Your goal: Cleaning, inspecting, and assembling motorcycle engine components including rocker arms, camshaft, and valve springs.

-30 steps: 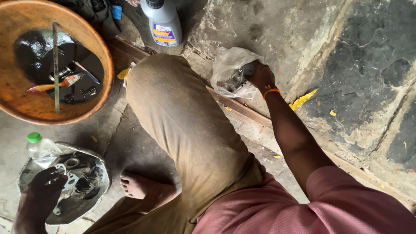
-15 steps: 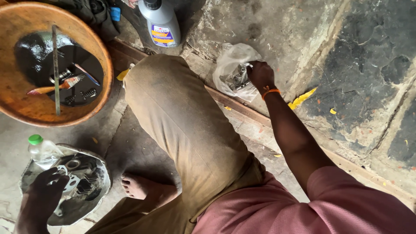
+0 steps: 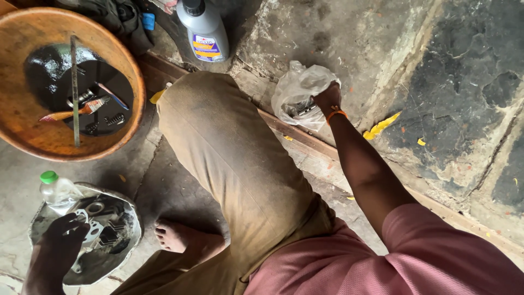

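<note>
My right hand (image 3: 328,99) is stretched out to the far side of my bent knee (image 3: 229,142) and grips the top of a crumpled clear plastic bag (image 3: 297,90) with dark metal parts inside. The bag lies on the stone floor beside a wooden strip. At the lower left, my left hand (image 3: 61,244) curls over the rim of a grey metal cover (image 3: 117,248). Its fingertips touch a pale gasket (image 3: 90,226) lying among small parts in the cover. A small clear bottle with a green cap (image 3: 53,188) lies at the cover's top edge.
A wide orange-brown basin (image 3: 33,136) at upper left holds black oil, a brush, a metal rod and springs. A grey oil bottle (image 3: 203,30) stands behind my knee. My bare foot (image 3: 177,237) rests by the cover. Yellow scraps (image 3: 381,127) lie on cracked stone.
My right hand has shifted from the bag's opening to gripping its bunched top. My left hand's fingers have slid further into the metal cover, onto the gasket.
</note>
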